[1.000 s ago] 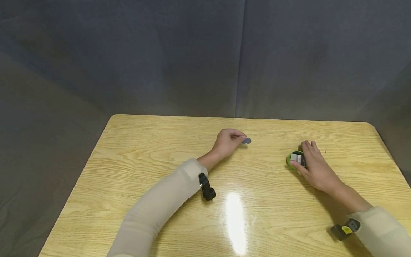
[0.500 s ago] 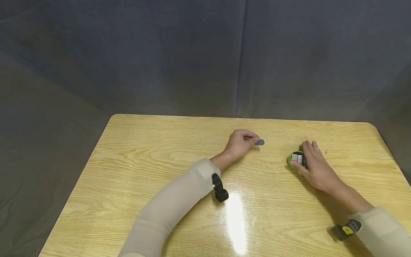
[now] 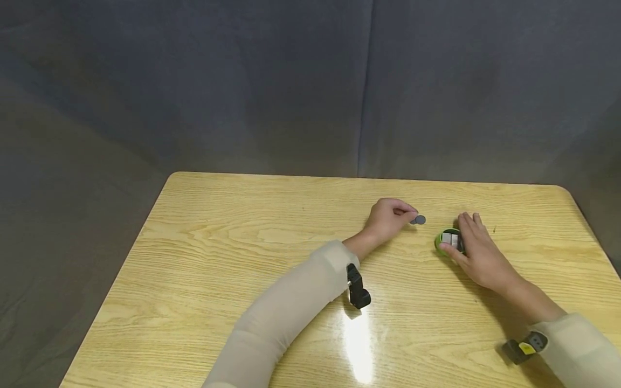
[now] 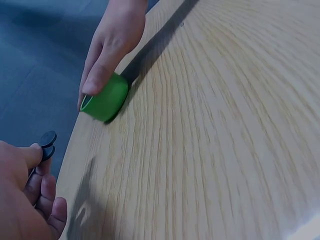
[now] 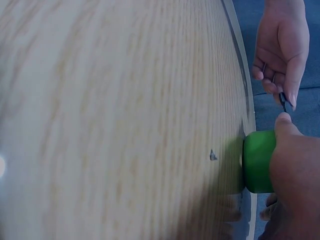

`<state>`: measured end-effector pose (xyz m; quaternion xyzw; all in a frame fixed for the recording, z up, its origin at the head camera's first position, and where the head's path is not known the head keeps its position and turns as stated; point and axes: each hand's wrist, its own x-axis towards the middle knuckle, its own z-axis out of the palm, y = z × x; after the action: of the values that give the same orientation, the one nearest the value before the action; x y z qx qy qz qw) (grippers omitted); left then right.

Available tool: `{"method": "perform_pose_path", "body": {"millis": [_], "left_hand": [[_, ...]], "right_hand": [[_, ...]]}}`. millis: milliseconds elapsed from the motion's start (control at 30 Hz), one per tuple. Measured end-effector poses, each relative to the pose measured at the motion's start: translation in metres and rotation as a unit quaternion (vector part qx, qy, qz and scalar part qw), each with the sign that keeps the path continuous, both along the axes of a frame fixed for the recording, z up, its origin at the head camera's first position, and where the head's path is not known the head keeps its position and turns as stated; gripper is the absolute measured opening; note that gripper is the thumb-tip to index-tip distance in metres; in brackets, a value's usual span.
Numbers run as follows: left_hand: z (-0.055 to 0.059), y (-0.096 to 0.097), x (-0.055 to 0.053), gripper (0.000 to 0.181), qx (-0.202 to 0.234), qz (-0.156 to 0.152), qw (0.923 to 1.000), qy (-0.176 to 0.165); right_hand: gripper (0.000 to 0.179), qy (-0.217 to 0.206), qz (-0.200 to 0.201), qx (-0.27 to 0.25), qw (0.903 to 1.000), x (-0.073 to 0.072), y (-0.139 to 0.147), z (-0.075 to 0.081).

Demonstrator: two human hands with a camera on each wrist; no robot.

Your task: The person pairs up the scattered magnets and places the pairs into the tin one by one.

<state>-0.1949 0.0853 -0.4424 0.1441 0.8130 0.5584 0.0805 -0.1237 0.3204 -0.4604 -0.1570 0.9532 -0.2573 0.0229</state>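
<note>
A small dark piece with two round, flat discs point(image 3: 420, 220) is pinched between the thumb and fingers of my left hand point(image 3: 388, 220), raised above the table. The left wrist view shows the discs point(image 4: 48, 139) overlapping at the fingertips; the rest is hidden by the hand. To the right stands a round green cup point(image 3: 440, 249) holding pale grey, block-like pieces point(image 3: 450, 238). My right hand point(image 3: 481, 260) grips this cup, thumb over the near rim and fingers along the far side. The left hand is left of the cup, apart from it.
The wooden table point(image 3: 233, 237) ends at the back against a dark cloth point(image 3: 242, 97). Black camera mounts point(image 3: 358, 291) sit on both sleeved wrists. A tiny dark fleck point(image 5: 213, 155) lies on the tabletop near the cup.
My left hand has moved steadily right with the dark discs, coming closer to the green cup. The right hand and cup have stayed nearly in place.
</note>
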Motion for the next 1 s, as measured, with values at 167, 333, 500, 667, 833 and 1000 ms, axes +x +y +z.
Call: {"method": "perform_pose_path", "body": {"millis": [167,333,500,667,833,1000], "left_hand": [[0.0,0.014,0.003,0.013,0.003,-0.006,1.0,-0.001],[0.001,0.025,0.004,0.013,-0.006,-0.01,0.9999,-0.001],[0.001,0.035,0.007,0.013,-0.019,-0.021,0.9996,-0.002],[0.002,0.044,0.01,0.013,-0.027,-0.026,0.9993,-0.001],[0.004,0.051,0.013,0.014,-0.061,-0.038,0.9974,0.008],[0.003,0.055,0.016,0.013,-0.091,-0.059,0.9937,0.028]], "right_hand": [[0.083,0.0,0.0,-0.001,1.0,0.0,0.0,0.0],[0.083,0.002,0.002,0.0,1.0,0.0,0.0,0.001],[0.084,0.001,0.001,0.003,1.0,0.0,0.001,-0.001],[0.084,0.004,0.004,0.001,1.0,-0.001,0.002,-0.003],[0.084,0.005,0.004,-0.001,1.0,-0.001,0.002,-0.003],[0.086,-0.002,0.007,0.001,1.0,0.0,0.001,-0.002]]}}
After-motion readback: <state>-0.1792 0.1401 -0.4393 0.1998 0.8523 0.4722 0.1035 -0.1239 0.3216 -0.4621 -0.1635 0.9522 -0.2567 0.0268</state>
